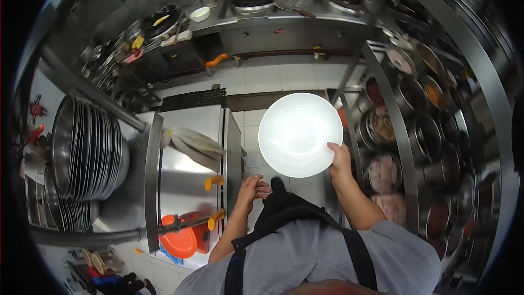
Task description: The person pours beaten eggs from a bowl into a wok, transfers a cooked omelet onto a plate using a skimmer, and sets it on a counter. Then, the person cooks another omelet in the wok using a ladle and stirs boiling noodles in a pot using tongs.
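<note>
A large round white plate (297, 134) is held out in front of my body, its inner face turned up to the camera. My right hand (339, 159) grips its lower right rim, with the thumb on top and the other fingers hidden beneath. To the lower left of the plate, apart from it, my left hand (253, 190) hangs with its fingers loosely spread and nothing in it. A steel counter (188, 125) stands left of my left hand, and a grey cloth (194, 146) lies on it.
A stove counter (256, 30) with pans runs along the back. On the right, a metal rack (394, 125) bears several bowls of food. Stacked metal bowls (90, 147) stand at the left. An orange lid (179, 240) sits at the lower left.
</note>
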`<state>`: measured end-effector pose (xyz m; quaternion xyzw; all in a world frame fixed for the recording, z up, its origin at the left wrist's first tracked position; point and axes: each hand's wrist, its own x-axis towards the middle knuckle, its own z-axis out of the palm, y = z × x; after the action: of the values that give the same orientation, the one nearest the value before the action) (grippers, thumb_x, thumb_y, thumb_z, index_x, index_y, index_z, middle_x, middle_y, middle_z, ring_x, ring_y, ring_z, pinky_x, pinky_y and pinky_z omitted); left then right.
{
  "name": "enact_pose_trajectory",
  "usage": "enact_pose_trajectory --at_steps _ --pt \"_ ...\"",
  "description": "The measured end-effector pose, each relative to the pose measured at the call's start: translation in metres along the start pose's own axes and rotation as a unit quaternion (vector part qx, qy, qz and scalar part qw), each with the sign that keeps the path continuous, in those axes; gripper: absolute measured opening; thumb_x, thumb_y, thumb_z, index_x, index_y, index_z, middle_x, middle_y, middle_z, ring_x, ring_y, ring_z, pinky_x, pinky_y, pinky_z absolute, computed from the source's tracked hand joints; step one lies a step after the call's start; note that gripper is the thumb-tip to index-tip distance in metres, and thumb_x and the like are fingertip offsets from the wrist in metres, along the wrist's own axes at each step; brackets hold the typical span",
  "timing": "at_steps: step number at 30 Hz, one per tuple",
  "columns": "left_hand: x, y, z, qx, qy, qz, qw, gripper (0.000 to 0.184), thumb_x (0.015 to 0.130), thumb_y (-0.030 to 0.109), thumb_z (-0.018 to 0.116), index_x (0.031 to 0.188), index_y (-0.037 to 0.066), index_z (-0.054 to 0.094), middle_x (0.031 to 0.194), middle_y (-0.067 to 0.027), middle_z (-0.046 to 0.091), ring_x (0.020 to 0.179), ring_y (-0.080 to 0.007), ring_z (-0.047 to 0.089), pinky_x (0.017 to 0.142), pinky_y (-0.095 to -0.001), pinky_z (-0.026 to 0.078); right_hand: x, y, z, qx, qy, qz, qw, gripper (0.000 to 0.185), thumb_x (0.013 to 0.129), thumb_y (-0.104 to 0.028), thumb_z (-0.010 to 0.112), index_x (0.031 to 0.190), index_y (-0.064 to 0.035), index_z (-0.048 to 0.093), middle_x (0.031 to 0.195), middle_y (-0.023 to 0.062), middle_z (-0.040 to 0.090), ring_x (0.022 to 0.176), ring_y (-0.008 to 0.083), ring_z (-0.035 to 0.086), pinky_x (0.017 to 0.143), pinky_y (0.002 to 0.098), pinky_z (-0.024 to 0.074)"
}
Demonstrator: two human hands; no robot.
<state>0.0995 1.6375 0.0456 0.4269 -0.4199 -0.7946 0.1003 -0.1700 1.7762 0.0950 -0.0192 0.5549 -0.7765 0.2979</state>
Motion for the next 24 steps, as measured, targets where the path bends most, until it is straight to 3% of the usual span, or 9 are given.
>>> enact_pose_trajectory --at_steps 6,13,14,17,19,20,21,22,24 --pt "0.123 0.087 -0.010 -0.034 0.043 0.026 0.998 0.040 0.096 0.036 0.047 0.116 0.002 0.051 0.092 -0.0140 0.062 0.080 -0.0253 0.067 0.065 -0.0332 0.053 0.149 -0.007 0.071 -0.020 -0.037 0.048 0.998 0.045 0.077 -0.009 0.060 0.117 0.0101 0.052 0.104 0.0191 0.063 0.090 0.0289 0.063 0.082 0.0374 0.0502" --pt "0.279 0.279 -0.007 -0.030 0.071 0.126 0.989 0.034 0.094 0.033 0.052 0.112 0.004 0.053 0.094 -0.0119 0.062 0.083 -0.0236 0.066 0.067 -0.0333 0.053 0.282 -0.029 0.117 -0.049 -0.022 0.050 0.997 0.043 0.077 -0.008 0.058 0.117 0.0079 0.053 0.104 0.0183 0.063 0.090 0.0299 0.063 0.082 0.0383 0.0506" --pt "0.297 0.301 -0.013 -0.039 0.087 0.124 0.988 0.034 0.094 0.033 0.052 0.112 0.004 0.053 0.094 -0.0119 0.062 0.083 -0.0236 0.066 0.067 -0.0333 0.053 0.297 -0.035 0.129 -0.053 -0.020 0.073 0.996 0.049 0.075 -0.005 0.056 0.123 0.0069 0.051 0.111 0.0189 0.062 0.098 0.0297 0.062 0.086 0.0365 0.0492" --pt "0.346 0.349 -0.041 -0.045 0.115 0.177 0.977 0.029 0.094 0.028 0.052 0.112 0.005 0.053 0.094 -0.0106 0.063 0.084 -0.0230 0.066 0.067 -0.0334 0.053 0.351 -0.031 0.164 -0.069 -0.018 0.079 0.994 0.048 0.075 -0.005 0.054 0.122 0.0073 0.052 0.111 0.0187 0.063 0.098 0.0300 0.062 0.087 0.0366 0.0491" --pt "0.399 0.354 -0.080 -0.055 0.157 0.137 0.976 0.026 0.095 0.025 0.051 0.113 0.007 0.053 0.093 -0.0089 0.062 0.086 -0.0229 0.067 0.067 -0.0339 0.053 0.400 -0.019 0.191 -0.066 -0.042 0.096 0.992 0.048 0.075 -0.004 0.054 0.121 0.0075 0.052 0.111 0.0186 0.063 0.099 0.0300 0.062 0.088 0.0367 0.0488" --pt "0.434 0.339 -0.110 -0.032 0.188 0.097 0.977 0.028 0.092 0.025 0.055 0.112 0.005 0.056 0.100 -0.0120 0.063 0.085 -0.0234 0.067 0.070 -0.0343 0.054 0.421 -0.016 0.209 -0.078 -0.057 0.103 0.990 0.045 0.075 -0.006 0.055 0.118 0.0075 0.053 0.108 0.0185 0.063 0.096 0.0304 0.063 0.085 0.0380 0.0498" --pt "0.462 0.325 -0.138 0.114 0.241 0.049 0.962 0.030 0.089 0.026 0.057 0.111 0.005 0.058 0.099 -0.0141 0.064 0.085 -0.0238 0.067 0.071 -0.0339 0.054 0.443 -0.012 0.228 -0.089 -0.073 0.109 0.987 0.042 0.076 -0.007 0.056 0.114 0.0076 0.054 0.105 0.0184 0.063 0.093 0.0308 0.063 0.083 0.0392 0.0507" --pt "0.481 0.305 -0.165 0.257 0.286 -0.007 0.923 0.032 0.086 0.026 0.059 0.109 0.004 0.060 0.098 -0.0162 0.066 0.085 -0.0243 0.067 0.073 -0.0335 0.055 0.468 -0.003 0.247 -0.090 -0.090 0.117 0.985 0.043 0.076 -0.007 0.056 0.116 0.0092 0.053 0.107 0.0193 0.063 0.093 0.0310 0.063 0.082 0.0392 0.0510" --pt "0.516 0.255 -0.223 0.535 0.287 0.029 0.794 0.036 0.082 0.028 0.062 0.107 0.003 0.062 0.091 -0.0190 0.067 0.079 -0.0260 0.068 0.073 -0.0321 0.055 0.512 0.005 0.297 -0.091 -0.117 0.130 0.980 0.046 0.076 -0.005 0.054 0.120 0.0102 0.051 0.110 0.0200 0.062 0.097 0.0304 0.062 0.086 0.0384 0.0496"
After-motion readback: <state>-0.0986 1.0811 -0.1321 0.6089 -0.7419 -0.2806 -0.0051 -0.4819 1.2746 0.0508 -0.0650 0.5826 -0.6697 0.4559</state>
